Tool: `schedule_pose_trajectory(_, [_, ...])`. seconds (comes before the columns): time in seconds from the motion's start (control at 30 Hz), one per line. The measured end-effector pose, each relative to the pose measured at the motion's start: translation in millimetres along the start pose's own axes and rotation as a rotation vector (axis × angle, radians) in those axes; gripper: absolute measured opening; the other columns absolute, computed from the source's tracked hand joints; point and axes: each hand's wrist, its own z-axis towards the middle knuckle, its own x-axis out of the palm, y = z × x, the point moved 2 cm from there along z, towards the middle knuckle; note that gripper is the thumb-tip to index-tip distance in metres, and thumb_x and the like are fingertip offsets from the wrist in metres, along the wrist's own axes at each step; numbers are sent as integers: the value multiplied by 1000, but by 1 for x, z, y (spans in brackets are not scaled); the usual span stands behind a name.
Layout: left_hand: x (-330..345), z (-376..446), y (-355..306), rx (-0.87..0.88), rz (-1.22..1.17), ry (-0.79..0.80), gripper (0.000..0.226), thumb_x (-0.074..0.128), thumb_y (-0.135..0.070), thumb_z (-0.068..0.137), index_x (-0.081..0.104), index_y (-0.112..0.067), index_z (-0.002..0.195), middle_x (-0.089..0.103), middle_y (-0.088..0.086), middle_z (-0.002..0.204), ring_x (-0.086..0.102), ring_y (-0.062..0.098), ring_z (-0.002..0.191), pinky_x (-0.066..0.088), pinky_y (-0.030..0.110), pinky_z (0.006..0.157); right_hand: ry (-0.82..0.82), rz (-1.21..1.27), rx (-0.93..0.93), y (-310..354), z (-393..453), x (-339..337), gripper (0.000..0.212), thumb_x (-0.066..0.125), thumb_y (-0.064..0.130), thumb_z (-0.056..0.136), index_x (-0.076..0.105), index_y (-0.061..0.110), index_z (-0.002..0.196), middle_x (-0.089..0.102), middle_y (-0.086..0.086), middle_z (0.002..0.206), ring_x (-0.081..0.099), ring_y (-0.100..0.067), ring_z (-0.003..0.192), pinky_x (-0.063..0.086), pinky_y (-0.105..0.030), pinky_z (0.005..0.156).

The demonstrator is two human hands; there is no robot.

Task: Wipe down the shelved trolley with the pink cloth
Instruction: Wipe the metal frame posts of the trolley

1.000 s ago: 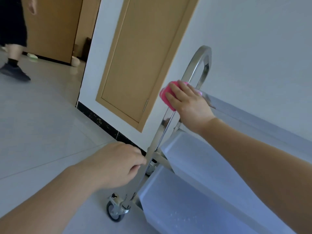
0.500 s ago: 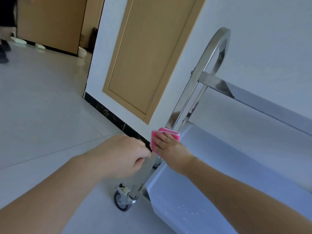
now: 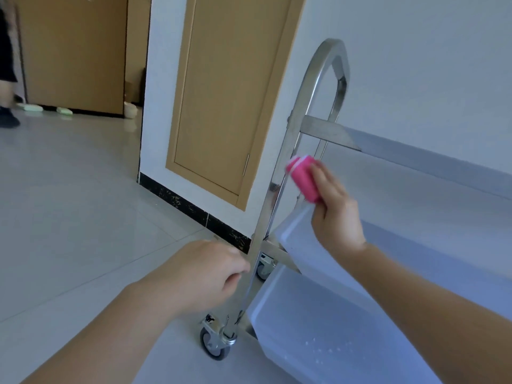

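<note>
The shelved trolley (image 3: 313, 79) is stainless steel, with an arched handle frame, shelf rails and grey castors. My left hand (image 3: 202, 275) grips the near upright of the frame low down. My right hand (image 3: 335, 214) holds the folded pink cloth (image 3: 303, 177) against the frame's uprights, just below the top shelf rail. Two pale plastic bins (image 3: 318, 333) sit on the lower shelves.
A tan wall panel door (image 3: 221, 106) stands behind the trolley above a black skirting strip (image 3: 194, 209). The near castor (image 3: 216, 342) rests on the pale tiled floor. A person's leg and shoe (image 3: 7, 112) show at the far left by a doorway.
My right hand has slid the pink cloth back up the frame from beside my left hand to just under the top rail. My left hand keeps its grip.
</note>
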Motion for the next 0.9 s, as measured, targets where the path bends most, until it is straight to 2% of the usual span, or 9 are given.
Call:
schedule_pose_trajectory(0.17, [2, 2, -5, -14, 16, 27, 25, 35, -27, 86, 59, -23, 93, 59, -6, 83, 55, 13, 78, 50, 37, 70, -133, 277, 346, 2, 35, 19, 61, 37, -10, 83, 43, 19, 136, 54, 10, 120, 53, -14, 103, 47, -32, 96])
schedule_pose_trajectory(0.27, [3, 0, -5, -12, 36, 30, 28, 34, -30, 86, 59, -24, 95, 60, -7, 88, 56, 13, 81, 49, 36, 71, 44, 297, 285, 6, 31, 44, 70, 31, -13, 83, 25, 15, 147, 41, 2, 144, 47, -10, 117, 29, -3, 97])
schedule_pose_trajectory(0.33, [4, 0, -4, -23, 43, 40, 28, 34, -30, 86, 60, -24, 96, 62, -7, 91, 57, 13, 83, 50, 37, 72, 95, 228, 239, 6, 22, 51, 73, 29, -16, 80, 21, 12, 147, 44, 1, 136, 46, -2, 100, 21, 6, 88])
schedule_pose_trajectory(0.4, [6, 1, -3, -36, 46, 58, 26, 36, -28, 87, 60, -23, 97, 63, -6, 93, 58, 14, 85, 50, 38, 73, 178, 248, 158, 4, 10, 55, 67, 25, -19, 76, 33, 13, 135, 43, 3, 110, 36, -5, 87, 17, -7, 97])
schedule_pose_trajectory(0.5, [11, 2, -3, -56, 44, 88, 25, 38, -27, 87, 60, -22, 98, 63, -5, 96, 58, 16, 87, 50, 38, 74, 493, 195, 246, -3, -23, 66, 38, 24, -4, 91, 38, 19, 118, 42, 7, 102, 43, -20, 94, 23, -27, 110])
schedule_pose_trajectory(0.57, [14, 3, -4, -54, 43, 97, 25, 38, -28, 87, 60, -22, 98, 62, -5, 94, 58, 16, 87, 49, 38, 74, 702, 65, 321, -2, -50, 74, 34, 28, 5, 95, 38, 11, 127, 45, 5, 104, 51, -22, 91, 37, -35, 106])
schedule_pose_trajectory(0.63, [17, 4, -5, -58, 40, 108, 25, 38, -27, 87, 60, -22, 97, 62, -5, 93, 58, 17, 86, 49, 38, 73, 761, -51, 282, 5, -64, 78, 59, 36, -3, 90, 15, 3, 145, 44, -3, 129, 58, -31, 88, 47, -42, 80])
schedule_pose_trajectory(0.73, [18, 5, -4, -72, 43, 95, 24, 39, -26, 86, 60, -21, 95, 62, -4, 92, 58, 17, 84, 50, 40, 71, 694, 95, 339, 8, -57, 70, 51, 31, 2, 94, 24, 9, 144, 43, -9, 140, 54, -28, 99, 43, -32, 86])
schedule_pose_trajectory(0.9, [16, 8, -1, -116, -24, -45, 20, 44, -29, 88, 60, -27, 100, 62, -7, 94, 58, 16, 84, 50, 37, 69, 599, 275, 258, 20, -64, 38, 56, 34, -5, 90, 39, 23, 138, 61, -6, 102, 49, 7, 69, 36, 2, 74])
